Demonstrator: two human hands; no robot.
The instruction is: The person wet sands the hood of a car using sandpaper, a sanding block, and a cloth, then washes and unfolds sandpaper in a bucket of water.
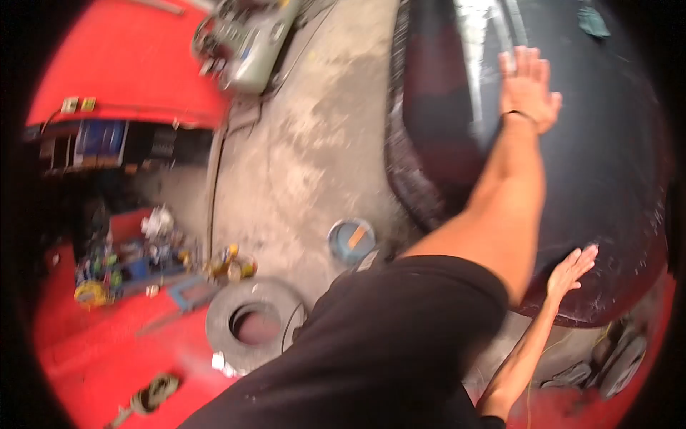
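Note:
My left hand (529,89) lies flat on a dark, glossy car panel (593,150), fingers stretched out and a thin dark band round the wrist. Lower on the same panel, near its edge, my right hand (570,272) is stretched out with its fingers straight. Whether it presses on the surface or hovers just above it, I cannot tell. Neither hand holds anything. A crumpled green cloth (593,23) rests on the panel beyond my left hand. Pale scuffs and streaks mark the panel, and a bright reflection runs along its upper part.
On the concrete floor stands a bucket (351,242) of greyish liquid with a tan block in it. A tire (255,325) lies nearby. A cluttered stand (136,261) with cans is at left, a greenish car part (250,53) at top, and dark pieces (622,365) at lower right.

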